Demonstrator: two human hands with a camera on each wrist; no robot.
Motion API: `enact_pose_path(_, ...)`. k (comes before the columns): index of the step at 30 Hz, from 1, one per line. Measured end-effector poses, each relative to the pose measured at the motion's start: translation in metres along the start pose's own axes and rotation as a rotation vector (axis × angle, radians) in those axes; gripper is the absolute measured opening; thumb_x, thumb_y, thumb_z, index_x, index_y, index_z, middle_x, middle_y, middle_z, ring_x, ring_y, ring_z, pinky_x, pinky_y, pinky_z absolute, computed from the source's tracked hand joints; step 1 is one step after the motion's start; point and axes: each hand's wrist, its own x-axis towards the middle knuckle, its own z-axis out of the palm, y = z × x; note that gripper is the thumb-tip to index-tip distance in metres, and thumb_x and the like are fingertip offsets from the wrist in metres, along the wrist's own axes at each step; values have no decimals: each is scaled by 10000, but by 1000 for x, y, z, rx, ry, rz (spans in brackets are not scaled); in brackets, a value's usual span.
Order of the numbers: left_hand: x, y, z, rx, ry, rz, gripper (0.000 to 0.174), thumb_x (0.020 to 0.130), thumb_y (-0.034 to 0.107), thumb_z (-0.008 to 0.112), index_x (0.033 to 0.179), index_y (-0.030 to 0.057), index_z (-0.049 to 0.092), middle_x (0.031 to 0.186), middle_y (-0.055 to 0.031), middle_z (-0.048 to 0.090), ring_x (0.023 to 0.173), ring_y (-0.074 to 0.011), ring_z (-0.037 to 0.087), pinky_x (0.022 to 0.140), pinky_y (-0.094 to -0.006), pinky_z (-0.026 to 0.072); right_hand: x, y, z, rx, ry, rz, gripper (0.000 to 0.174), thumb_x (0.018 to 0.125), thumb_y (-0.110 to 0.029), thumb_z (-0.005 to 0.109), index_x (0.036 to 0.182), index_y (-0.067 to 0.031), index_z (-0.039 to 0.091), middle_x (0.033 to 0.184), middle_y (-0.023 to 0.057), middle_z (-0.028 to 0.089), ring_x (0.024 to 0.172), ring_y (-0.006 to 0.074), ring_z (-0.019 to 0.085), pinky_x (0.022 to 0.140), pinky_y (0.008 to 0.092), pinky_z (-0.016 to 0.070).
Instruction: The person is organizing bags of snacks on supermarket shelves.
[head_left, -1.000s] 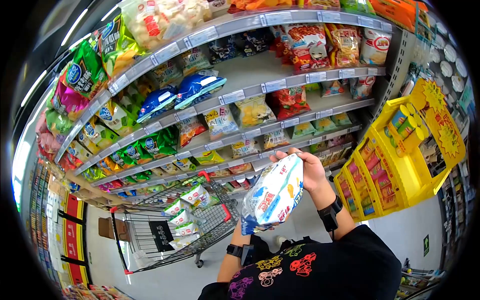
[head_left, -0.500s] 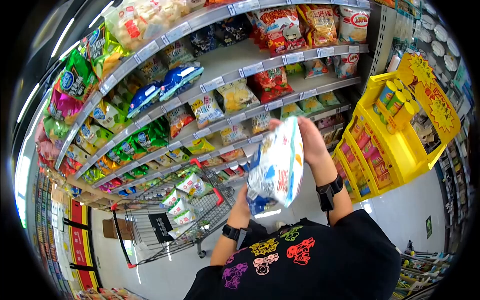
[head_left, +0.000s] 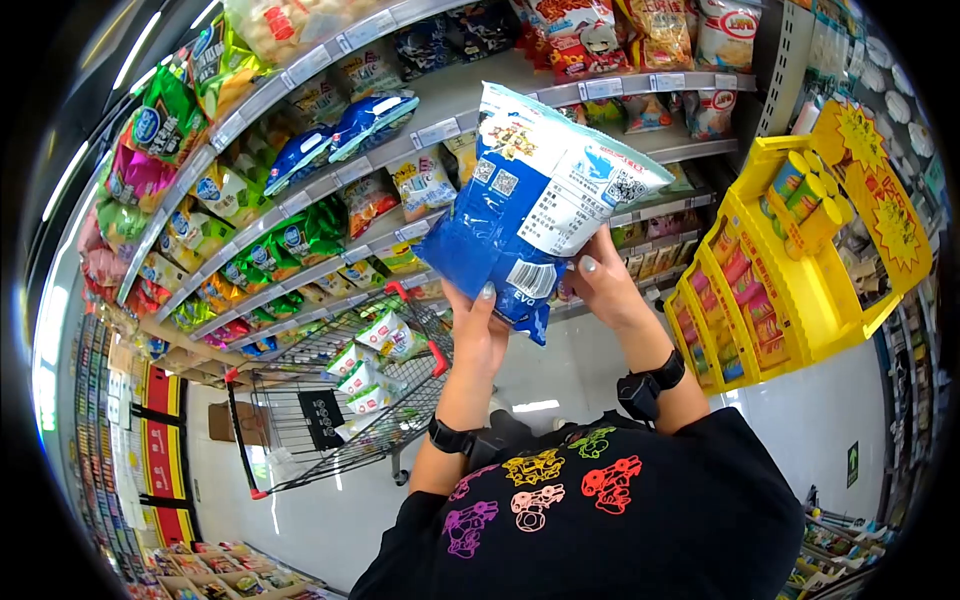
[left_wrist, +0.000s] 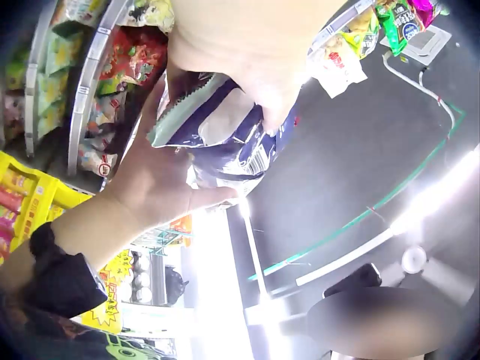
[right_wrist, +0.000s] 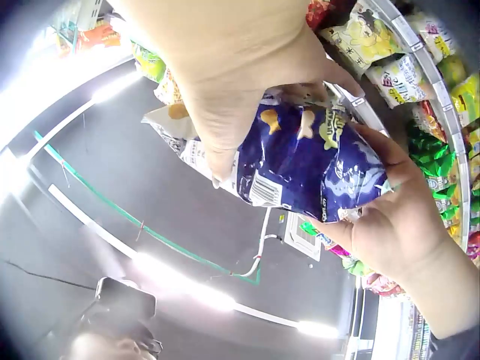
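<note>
A blue and white snack bag (head_left: 540, 200) is held up before the shelves, its printed side with a barcode facing the head view. The left hand (head_left: 478, 335) grips its lower left corner, thumb on the front. At the lower right edge the right hand (head_left: 608, 285) holds it, thumb on the front and the other fingers behind. In the left wrist view both hands pinch the bag (left_wrist: 232, 142) from either side. The right wrist view shows the bag (right_wrist: 300, 157) between the right hand (right_wrist: 225, 90) and left hand (right_wrist: 397, 217).
A shopping cart (head_left: 330, 410) with several white and green bags (head_left: 385, 340) stands at the lower left. Shelves of snack bags (head_left: 300, 240) curve across the back. A yellow display stand (head_left: 790, 290) is at the right.
Both hands have turned the bag from a tilted, side-on pose so its printed blue and white face shows. It is also higher in the head view. The left hand's thumb now shows on its front.
</note>
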Motion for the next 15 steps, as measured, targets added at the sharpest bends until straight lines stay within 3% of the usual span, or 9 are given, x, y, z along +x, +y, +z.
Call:
enact_pose_path(1, -2, -1, 1, 31, -4, 10, 692, 799, 169, 605, 1353, 160, 191, 1285, -72, 396, 1179, -247, 405, 965, -423, 364, 0, 3, -2, 24, 48, 26, 891, 765, -288, 673, 1383, -88, 63, 1324, 110, 309, 1220, 211, 310, 994, 366, 295)
enact_pose_path(5, -6, -3, 4, 101, -32, 27, 656, 814, 129, 576, 1349, 157, 198, 1286, -64, 397, 1165, -227, 417, 957, -408, 368, 3, 5, 5, 140, 167, 92, 860, 750, -212, 695, 1347, -91, 87, 1263, 98, 362, 1169, 196, 375, 961, 349, 349)
enact_pose_path(15, -2, -19, -1, 133, 70, 84, 583, 818, 91, 581, 1304, 137, 263, 1252, -60, 427, 1136, -214, 441, 948, -398, 377, 11, 7, 13, 185, 316, 90, 673, 765, -162, 678, 1269, -66, 242, 1184, 94, 450, 1104, 192, 450, 921, 332, 390)
